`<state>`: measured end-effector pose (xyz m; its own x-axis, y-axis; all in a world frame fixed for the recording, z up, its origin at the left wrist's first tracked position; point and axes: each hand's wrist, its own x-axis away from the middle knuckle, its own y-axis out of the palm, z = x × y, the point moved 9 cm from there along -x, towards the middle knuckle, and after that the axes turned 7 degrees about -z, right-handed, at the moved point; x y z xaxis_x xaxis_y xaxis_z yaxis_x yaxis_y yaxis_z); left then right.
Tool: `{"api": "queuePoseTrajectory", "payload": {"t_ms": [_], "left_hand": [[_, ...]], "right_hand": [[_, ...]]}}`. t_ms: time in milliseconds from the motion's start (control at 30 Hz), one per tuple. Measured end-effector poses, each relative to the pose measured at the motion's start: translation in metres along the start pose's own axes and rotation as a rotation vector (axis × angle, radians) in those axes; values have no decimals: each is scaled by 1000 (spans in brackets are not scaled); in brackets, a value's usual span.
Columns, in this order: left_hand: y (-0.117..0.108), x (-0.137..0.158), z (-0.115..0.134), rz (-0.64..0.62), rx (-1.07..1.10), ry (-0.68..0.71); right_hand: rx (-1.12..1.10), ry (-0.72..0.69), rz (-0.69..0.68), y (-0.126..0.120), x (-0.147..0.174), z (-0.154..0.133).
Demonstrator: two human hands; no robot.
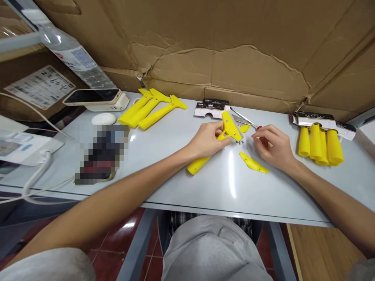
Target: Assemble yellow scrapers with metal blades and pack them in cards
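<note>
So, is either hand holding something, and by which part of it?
The left hand holds a yellow scraper by its neck, just below the wide head. Whether the right hand grips the metal-shafted tool beside it cannot be told.

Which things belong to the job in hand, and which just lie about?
Likely the job:
yellow scraper in left hand
loose yellow piece
small dark parts
red-ended tool
other yellow handles

Likely lying about:
plastic bottle
phone
white oval object
</note>
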<state>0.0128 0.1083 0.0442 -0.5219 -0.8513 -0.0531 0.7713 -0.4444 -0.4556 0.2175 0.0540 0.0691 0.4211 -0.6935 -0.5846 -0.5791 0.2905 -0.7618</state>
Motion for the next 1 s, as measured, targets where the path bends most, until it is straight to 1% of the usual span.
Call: {"api": "queuePoseTrajectory", "payload": {"t_ms": [67, 133, 233, 600, 667, 767, 900, 1000], "left_hand": [[-7, 0, 7, 51, -116, 77], [-12, 0, 12, 94, -205, 108], [-19, -1, 12, 138, -283, 101], [-42, 5, 12, 295, -420, 114], [-43, 6, 14, 295, -443, 124], [-41, 6, 16, 257, -477, 137], [-36, 4, 18, 189, -606, 142], [-30, 3, 19, 144, -696, 175]], "right_hand": [[-4, -23, -33, 5, 1, -2], [-1, -40, -49, 8, 2, -3], [3, -43, -56, 9, 3, -2], [-26, -10, -91, 16, 6, 3], [-36, -30, -95, 16, 5, 1], [-35, -66, -99, 16, 5, -1], [-36, -77, -110, 17, 5, -1], [-37, -85, -112, 17, 5, -1]]}}
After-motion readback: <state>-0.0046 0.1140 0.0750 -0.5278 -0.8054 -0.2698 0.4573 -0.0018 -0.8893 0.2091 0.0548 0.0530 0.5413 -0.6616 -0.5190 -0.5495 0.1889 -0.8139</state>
